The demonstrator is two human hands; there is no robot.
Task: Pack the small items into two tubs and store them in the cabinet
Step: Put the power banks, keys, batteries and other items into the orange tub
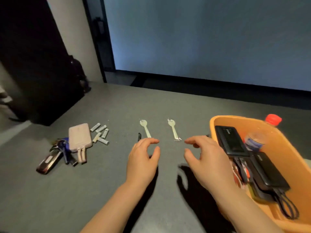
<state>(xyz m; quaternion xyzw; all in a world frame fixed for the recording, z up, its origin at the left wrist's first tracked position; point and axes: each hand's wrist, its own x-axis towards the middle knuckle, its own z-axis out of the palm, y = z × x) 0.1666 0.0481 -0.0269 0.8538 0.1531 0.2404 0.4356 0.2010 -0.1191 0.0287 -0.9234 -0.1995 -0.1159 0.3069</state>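
The grey counter [109, 190] carried an orange tub [286, 165] at 3 o'clock, holding black power banks [230, 142] and a bottle [255, 140]. Both hands, left [141, 162] and right [207, 162], hovered with fingers loosely curled, gripping nothing. At 12 o'clock lay two wrapped sporks [145, 128]; at 9 o'clock, a pink power bank [80, 136], batteries [101, 133], keys [61, 147].

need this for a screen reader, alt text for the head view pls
Two empty hands, left hand and right hand, hover above a grey table near two wrapped plastic forks. An orange tub on the right holds black power banks.
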